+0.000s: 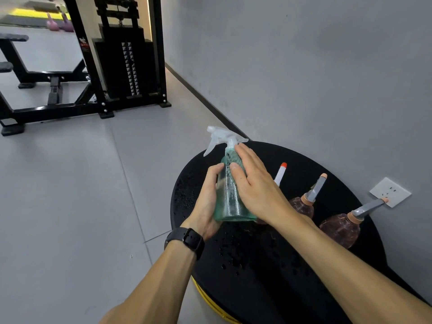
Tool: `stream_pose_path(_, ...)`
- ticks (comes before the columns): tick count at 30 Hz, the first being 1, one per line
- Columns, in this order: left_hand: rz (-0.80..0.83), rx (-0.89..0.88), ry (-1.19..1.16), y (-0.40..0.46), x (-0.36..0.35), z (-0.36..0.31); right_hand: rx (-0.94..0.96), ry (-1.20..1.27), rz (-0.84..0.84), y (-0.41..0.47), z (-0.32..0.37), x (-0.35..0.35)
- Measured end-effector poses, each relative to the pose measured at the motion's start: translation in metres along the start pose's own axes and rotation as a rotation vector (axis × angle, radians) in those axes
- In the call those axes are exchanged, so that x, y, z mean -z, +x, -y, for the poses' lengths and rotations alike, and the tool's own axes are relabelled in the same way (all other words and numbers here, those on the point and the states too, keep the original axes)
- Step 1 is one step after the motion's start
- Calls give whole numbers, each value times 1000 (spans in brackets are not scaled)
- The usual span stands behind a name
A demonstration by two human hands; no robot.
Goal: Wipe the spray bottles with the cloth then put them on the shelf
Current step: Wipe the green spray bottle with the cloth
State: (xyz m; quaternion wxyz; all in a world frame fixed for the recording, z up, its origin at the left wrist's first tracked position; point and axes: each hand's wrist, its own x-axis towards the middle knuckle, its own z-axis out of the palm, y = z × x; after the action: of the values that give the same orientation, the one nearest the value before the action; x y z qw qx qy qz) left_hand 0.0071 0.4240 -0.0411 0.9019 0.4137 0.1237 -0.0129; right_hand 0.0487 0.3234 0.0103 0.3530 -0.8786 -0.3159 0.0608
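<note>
Green spray bottle: translucent glossy plastic, droplets on it; trigger head frosted white plastic. Two brown bottles, at 3 o'clock of it: translucent plastic, matt grey nozzles. Round black tabletop: matt, wet-beaded. Watch strap: matt black.

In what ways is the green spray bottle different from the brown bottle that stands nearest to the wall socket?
The green spray bottle is clear teal with a white trigger head; the brown bottle is reddish-brown with a grey nozzle on an orange collar. The green one is between the left hand and the right hand; no hand touches the brown one on the black round surface. The green body looks straight-sided, the brown one rounder. Both are see-through.
</note>
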Motion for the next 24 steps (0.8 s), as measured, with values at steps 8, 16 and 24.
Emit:
stream_pose_path(8, -99, -70, -33, 7, 6, 4, -39, 94, 36, -10, -6, -9)
stream_pose_path(16, -91, -110, -81, 12, 16, 6, -57, 91, 64, -30, -11, -13)
stream_pose_path(24, -172, -152, 113, 11, 16, 7, -7, -24, 104, -31, -9, -11)
